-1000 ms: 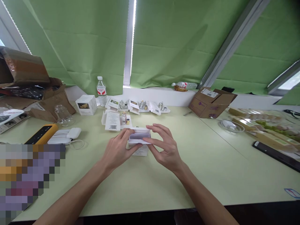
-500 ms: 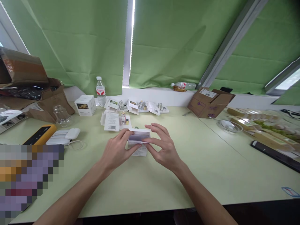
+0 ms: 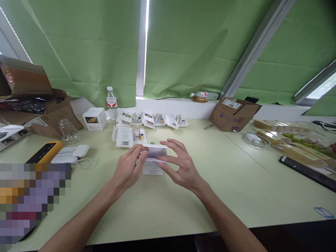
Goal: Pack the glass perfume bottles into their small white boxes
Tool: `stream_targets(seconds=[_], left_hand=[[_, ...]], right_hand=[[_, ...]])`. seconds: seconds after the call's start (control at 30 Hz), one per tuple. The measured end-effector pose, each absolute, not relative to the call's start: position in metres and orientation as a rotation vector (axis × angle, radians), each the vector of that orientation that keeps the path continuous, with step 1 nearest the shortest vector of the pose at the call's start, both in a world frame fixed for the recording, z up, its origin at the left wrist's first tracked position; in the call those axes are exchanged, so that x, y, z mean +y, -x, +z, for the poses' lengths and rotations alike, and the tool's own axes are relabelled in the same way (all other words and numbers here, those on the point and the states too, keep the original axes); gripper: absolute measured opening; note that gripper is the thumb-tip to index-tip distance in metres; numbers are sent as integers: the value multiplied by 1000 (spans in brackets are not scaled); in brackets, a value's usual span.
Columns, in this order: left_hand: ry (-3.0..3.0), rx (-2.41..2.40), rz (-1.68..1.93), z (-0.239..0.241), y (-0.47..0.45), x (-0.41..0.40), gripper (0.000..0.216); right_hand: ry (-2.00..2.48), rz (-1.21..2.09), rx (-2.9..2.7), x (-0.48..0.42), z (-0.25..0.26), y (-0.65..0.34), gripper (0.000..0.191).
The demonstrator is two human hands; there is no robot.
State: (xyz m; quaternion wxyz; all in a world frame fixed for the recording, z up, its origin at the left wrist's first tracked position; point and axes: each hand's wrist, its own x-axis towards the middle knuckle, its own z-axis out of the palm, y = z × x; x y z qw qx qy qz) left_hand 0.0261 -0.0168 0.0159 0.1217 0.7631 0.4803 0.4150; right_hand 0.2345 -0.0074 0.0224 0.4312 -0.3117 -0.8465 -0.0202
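Note:
A small white cardboard box [image 3: 153, 168] stands on the table between my hands, its top open and the pale inside showing. Printed text covers its near side. My left hand [image 3: 131, 162] grips the box's left upper edge, thumb raised beside the fingers. On the other side, my right hand [image 3: 181, 164] pinches the front flap between thumb and index finger, with its other fingers spread above. Just behind, a flattened white carton [image 3: 125, 136] with a barcode lies beside a small glass perfume bottle [image 3: 137, 133] and a gold cap [image 3: 141, 137].
Along the back stand several opened white cartons [image 3: 148, 119] with small bottles, a closed white box [image 3: 95, 119] and a water bottle [image 3: 111, 103]. A cardboard box [image 3: 233, 113] sits back right. Left are a yellow device [image 3: 46, 152] and a white charger [image 3: 68, 154].
My left thumb has lifted from the box's front edge up to its left side. The right hand keeps its pinch on the flap. The view has shifted slightly.

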Motion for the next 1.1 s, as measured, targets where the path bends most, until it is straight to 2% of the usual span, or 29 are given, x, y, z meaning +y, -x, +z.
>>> stream_targets(seconds=[0.33, 0.63, 1.1], left_hand=[[-2061, 1246, 1256, 17, -26, -13, 14], [-2067, 1222, 1261, 16, -27, -13, 25], [-2005, 1214, 1245, 17, -26, -13, 27]], right_hand=[[802, -39, -2097, -8, 24, -232, 20], [861, 31, -2102, -9, 25, -233, 41], [1042, 418, -2060, -11, 25, -234, 49]])
